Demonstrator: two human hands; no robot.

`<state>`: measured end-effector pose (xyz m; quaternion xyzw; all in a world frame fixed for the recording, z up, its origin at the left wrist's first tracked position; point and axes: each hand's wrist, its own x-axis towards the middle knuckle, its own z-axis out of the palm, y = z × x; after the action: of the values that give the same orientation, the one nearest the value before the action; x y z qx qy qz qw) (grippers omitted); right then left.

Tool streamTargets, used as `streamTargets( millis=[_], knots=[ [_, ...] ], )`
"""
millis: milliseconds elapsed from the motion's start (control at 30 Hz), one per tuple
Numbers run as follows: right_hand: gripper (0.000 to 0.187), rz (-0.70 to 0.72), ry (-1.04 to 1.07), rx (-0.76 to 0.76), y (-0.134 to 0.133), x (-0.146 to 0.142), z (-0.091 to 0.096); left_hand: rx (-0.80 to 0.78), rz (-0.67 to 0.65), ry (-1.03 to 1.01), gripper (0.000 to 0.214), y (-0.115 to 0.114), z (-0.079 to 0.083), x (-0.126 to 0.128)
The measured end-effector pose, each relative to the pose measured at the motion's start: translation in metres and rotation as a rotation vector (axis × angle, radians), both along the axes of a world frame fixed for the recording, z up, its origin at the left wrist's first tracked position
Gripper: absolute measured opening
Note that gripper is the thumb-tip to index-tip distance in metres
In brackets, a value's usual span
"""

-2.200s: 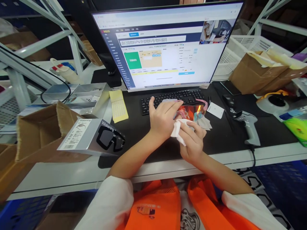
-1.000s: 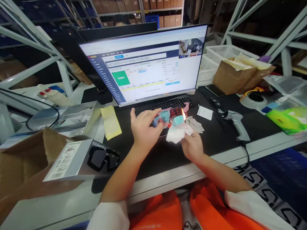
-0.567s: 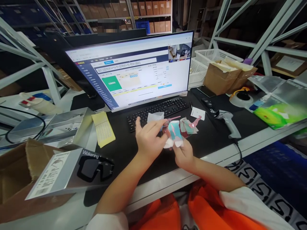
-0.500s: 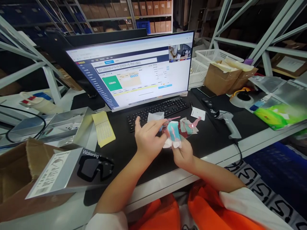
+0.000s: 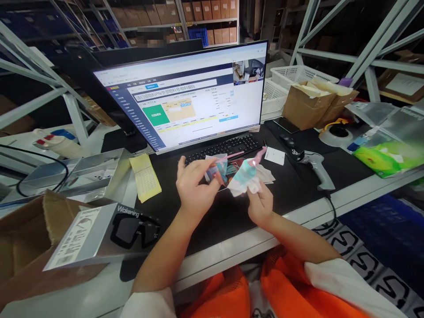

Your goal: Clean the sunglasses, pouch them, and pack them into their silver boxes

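Observation:
My left hand (image 5: 198, 184) pinches a small clear plastic bag (image 5: 219, 167) with a pink top edge, held over the front of the black keyboard (image 5: 243, 143). Teal and reddish contents show through it, too small to name. In my right hand (image 5: 261, 204), thumb and fingers grip a crumpled white, teal and pink sheet (image 5: 244, 177), like thin wrapping. A pink strip sticks up at its far end. Behind my right fingers, a whitish crumpled piece (image 5: 266, 175) lies on the black desk mat (image 5: 288, 194).
A monitor (image 5: 198, 106) stands behind the keyboard. To the right are a barcode scanner (image 5: 318, 170), a white card (image 5: 274, 155), a tape roll (image 5: 336, 134) and a cardboard box (image 5: 306, 106). At left are yellow notes (image 5: 145, 177), a sunglasses package (image 5: 106, 234) and an open carton (image 5: 23, 238).
My hands have moved apart, the left to the left, the right slightly to the right. The teal and pink sheet is now apart from the plastic bag and tilted to the right.

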<state>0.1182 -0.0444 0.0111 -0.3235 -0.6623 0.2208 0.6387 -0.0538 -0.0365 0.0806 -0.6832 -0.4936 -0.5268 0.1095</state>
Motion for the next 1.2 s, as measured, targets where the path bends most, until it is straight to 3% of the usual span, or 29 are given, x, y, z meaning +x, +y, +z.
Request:
streamTargets(
  millis=[167, 400, 467, 600, 767, 967, 1100, 1200],
  knots=[
    [0.028, 0.092, -0.148, 0.154, -0.002, -0.003, 0.004, -0.034, -0.036, 0.084, 0.023, -0.002, -0.011, 0.016],
    [0.033, 0.098, -0.168, 0.144, -0.001, -0.003, 0.002, -0.076, -0.045, 0.029, 0.024, 0.001, -0.012, 0.016],
    [0.037, 0.175, -0.128, 0.077, 0.0, -0.001, -0.001, -0.08, -0.045, 0.001, 0.022, 0.002, -0.011, 0.016],
    [0.043, 0.404, -0.008, -0.197, -0.001, -0.001, -0.008, -0.116, -0.063, -0.097, 0.018, 0.008, -0.012, 0.012],
    [0.035, 0.658, 0.101, -0.404, -0.005, -0.001, -0.015, -0.1, -0.183, -0.448, 0.033, 0.03, -0.017, -0.008],
    [0.026, 0.625, 0.126, -0.424, -0.005, 0.001, -0.021, -0.257, -0.312, -0.675, 0.045, 0.038, -0.008, -0.023],
    [0.025, 0.607, 0.011, -0.291, -0.005, -0.001, -0.015, -0.375, -0.467, -0.745, 0.046, 0.027, -0.005, -0.018],
    [0.025, 0.572, -0.054, -0.182, -0.006, -0.006, -0.004, -0.45, -0.631, -0.828, 0.058, 0.021, -0.006, -0.015]
  ],
)
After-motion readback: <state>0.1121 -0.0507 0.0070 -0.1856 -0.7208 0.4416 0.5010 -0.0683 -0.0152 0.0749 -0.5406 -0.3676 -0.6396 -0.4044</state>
